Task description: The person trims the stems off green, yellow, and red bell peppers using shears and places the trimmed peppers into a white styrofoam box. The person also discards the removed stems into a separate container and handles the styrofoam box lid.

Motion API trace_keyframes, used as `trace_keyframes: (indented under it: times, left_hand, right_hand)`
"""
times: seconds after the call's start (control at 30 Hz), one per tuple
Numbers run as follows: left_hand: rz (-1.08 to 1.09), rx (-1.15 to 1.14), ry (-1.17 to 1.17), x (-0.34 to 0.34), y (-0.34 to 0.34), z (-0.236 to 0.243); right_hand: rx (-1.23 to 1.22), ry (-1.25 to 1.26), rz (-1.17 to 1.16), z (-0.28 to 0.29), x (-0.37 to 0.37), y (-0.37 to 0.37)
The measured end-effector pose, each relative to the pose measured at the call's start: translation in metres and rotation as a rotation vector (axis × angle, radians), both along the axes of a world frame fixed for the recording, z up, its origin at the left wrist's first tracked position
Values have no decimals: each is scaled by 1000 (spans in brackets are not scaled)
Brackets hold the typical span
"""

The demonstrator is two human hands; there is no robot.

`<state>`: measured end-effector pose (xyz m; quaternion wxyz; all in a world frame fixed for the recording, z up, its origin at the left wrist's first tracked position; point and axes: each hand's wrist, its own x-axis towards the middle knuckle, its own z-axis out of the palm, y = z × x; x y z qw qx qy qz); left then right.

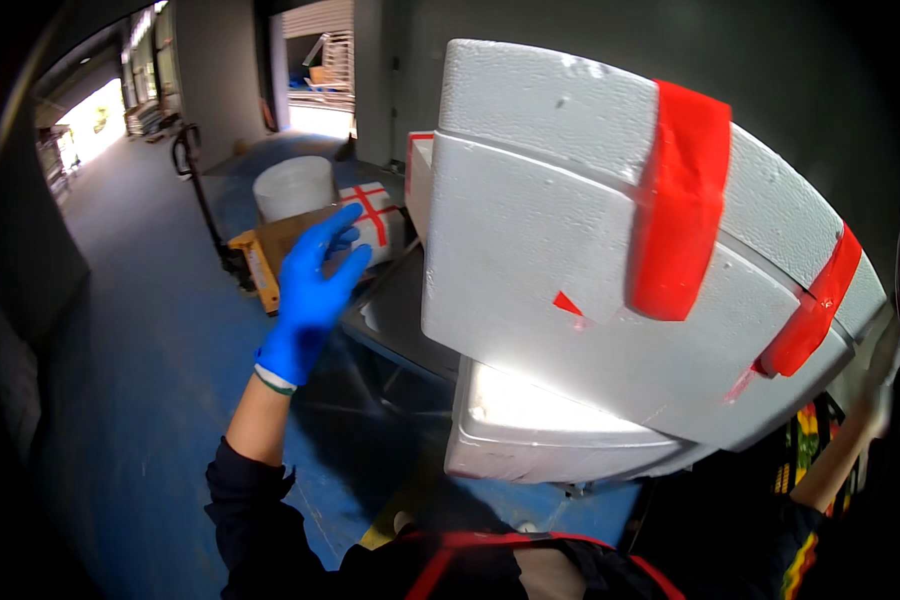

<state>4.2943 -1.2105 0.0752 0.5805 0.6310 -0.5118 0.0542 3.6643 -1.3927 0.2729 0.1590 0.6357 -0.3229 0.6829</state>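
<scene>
A large white foam box (530, 240) with its lid on stands before me, strips of red tape (680, 200) running over the seam. It rests on another white foam piece (550, 452), which juts out beneath it toward me. To the left of the box, my left hand (315, 280) is raised in a blue glove, fingers apart and holding nothing; a gap separates it from the box. My right hand (882, 365) is at the far right rim beside the box's right end, blurred and dark, so its fingers and any contact are unclear.
A metal table (410, 320) stands under the foam boxes. Behind it on the left, a yellow pallet jack (260, 272) carries a cardboard box (292, 235), a white roll (295, 188) and a white box with red tape (375, 215). A grey wall and open doorway (318, 75) lie beyond.
</scene>
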Motion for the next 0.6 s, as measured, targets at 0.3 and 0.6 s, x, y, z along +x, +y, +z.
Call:
trace_keyframes:
  times: [0.3, 0.6]
  left_hand:
    - [-475, -82, 364, 30, -80, -24]
    - [-542, -46, 215, 67, -95, -38]
  right_hand:
    - [-16, 668, -204, -13, 225, 49]
    - [109, 322, -178, -26, 226, 28]
